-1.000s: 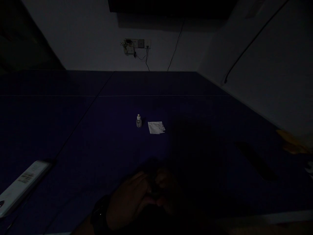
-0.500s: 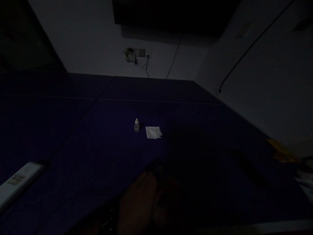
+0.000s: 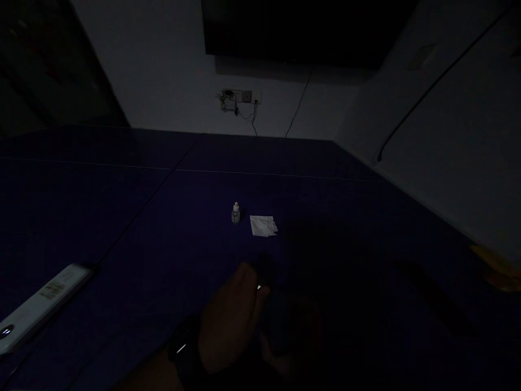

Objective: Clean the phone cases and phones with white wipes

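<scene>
My left hand (image 3: 232, 317), with a dark watch on its wrist, is closed, its fingers bent at the top of a dark object (image 3: 279, 320). A small bright glint shows by the fingertips. Deep shadow covers my right hand (image 3: 273, 355); only a faint part of it shows, low and close against the same dark object, seemingly wrapped round it. The object's kind is too dark to make out. Beyond the hands, a small clear bottle (image 3: 235, 216) with a white top stands upright on the dark blue surface (image 3: 195, 233). Beside it lies a folded white tissue (image 3: 262, 226).
A white power strip (image 3: 49, 301) lies at the left. At the right are a long dark flat object (image 3: 435, 296) and a yellow-orange item (image 3: 496, 266). Wall sockets (image 3: 242, 98) with cables and a large dark screen (image 3: 305, 32) are at the back. The room is very dim.
The view has shifted, so the bottle, tissue and strip sit slightly further right and most things lower. My left hand has risen a little relative to the tissue, and a glint now shows at its fingertips.
</scene>
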`<state>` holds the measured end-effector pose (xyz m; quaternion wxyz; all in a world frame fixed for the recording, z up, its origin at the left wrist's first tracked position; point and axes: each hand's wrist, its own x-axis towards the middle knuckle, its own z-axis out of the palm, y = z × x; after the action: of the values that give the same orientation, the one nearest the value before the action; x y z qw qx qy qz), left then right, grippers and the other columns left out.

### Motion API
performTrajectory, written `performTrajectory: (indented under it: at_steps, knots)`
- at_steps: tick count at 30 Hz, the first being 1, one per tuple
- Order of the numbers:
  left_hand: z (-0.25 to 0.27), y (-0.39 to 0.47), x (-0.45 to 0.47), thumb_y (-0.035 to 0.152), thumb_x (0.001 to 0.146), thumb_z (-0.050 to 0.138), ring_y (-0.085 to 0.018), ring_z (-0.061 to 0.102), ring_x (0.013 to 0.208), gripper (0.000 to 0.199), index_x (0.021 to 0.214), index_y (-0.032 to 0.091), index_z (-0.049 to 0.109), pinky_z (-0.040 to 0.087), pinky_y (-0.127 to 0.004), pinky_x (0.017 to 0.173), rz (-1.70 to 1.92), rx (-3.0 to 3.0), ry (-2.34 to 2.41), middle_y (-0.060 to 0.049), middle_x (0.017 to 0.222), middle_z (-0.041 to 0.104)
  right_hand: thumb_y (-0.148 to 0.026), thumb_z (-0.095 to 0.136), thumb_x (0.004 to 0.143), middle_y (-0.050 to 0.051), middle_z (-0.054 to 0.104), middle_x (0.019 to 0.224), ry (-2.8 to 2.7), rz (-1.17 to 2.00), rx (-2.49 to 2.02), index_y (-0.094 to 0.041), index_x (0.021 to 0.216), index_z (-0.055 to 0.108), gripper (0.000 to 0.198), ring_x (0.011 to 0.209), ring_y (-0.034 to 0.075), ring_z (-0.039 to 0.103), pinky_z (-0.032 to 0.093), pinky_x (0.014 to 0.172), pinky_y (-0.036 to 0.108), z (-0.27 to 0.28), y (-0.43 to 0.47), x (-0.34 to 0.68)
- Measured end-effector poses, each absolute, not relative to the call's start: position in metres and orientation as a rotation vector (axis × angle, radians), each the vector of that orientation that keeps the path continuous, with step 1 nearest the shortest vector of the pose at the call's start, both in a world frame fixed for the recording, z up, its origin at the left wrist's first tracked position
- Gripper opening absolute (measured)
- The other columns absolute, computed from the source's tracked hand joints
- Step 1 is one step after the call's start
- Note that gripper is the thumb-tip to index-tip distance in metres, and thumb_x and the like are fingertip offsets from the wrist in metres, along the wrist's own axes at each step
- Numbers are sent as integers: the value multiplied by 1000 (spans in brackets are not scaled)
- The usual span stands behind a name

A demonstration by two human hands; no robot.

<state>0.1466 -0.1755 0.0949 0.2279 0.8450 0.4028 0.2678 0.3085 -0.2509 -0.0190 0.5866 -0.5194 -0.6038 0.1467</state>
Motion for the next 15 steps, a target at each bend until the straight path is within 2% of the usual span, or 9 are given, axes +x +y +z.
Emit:
performTrajectory:
  at_steps: [2,3,5,6,7,9,12,15]
  knots:
    - [105,-168,139,34,105,41,-23,68,96,22,104,21,60,59,-38,78,762,2179,981,-10,111,67,-42,70,84,10,64,98,-1214,280,-1159,-28,124,52,46,87,30,65,55,65,40,-20,-242,318]
    - [109,-165,135,35,105,43,-25,65,110,23,106,22,61,57,-43,90,774,2103,912,-11,121,66,-43,66,87,9,64,98,-1138,323,-1122,-29,123,53,40,86,28,65,55,67,40,-18,-237,323]
    - [116,-158,124,40,103,47,-27,60,122,24,108,23,64,54,-48,98,783,1886,826,-10,125,67,-45,54,93,6,66,92,-995,550,-1014,-30,113,58,26,80,25,66,56,67,39,-8,-225,335]
    - [120,-154,118,41,103,47,-26,63,119,26,113,23,64,56,-46,94,739,1719,800,-10,123,68,-47,51,93,6,67,90,-912,717,-974,-29,109,61,26,79,24,67,56,67,40,0,-218,341]
    - [123,-150,112,42,103,47,-26,67,111,28,115,23,63,58,-44,88,692,1542,788,-10,121,70,-48,49,93,8,70,95,-806,903,-975,-27,111,63,31,86,26,69,57,73,43,8,-211,346]
    - [127,-143,100,45,100,54,-25,69,101,29,107,19,66,58,-39,80,689,1265,797,-12,118,71,-49,54,88,13,73,106,-619,1148,-1007,-22,110,68,37,92,29,71,58,76,45,25,-194,354]
    - [130,-134,86,49,91,67,-21,69,81,34,99,16,67,56,-31,69,692,1040,822,-10,101,73,-41,67,77,13,74,114,-551,1346,-1081,-20,105,72,35,90,29,73,58,81,44,38,-167,357]
    - [129,-128,77,53,87,70,-17,66,76,38,95,15,66,54,-27,66,730,995,871,-7,90,70,-38,71,75,12,78,99,-591,1351,-1117,-20,97,73,28,86,30,75,59,77,45,36,-144,353]
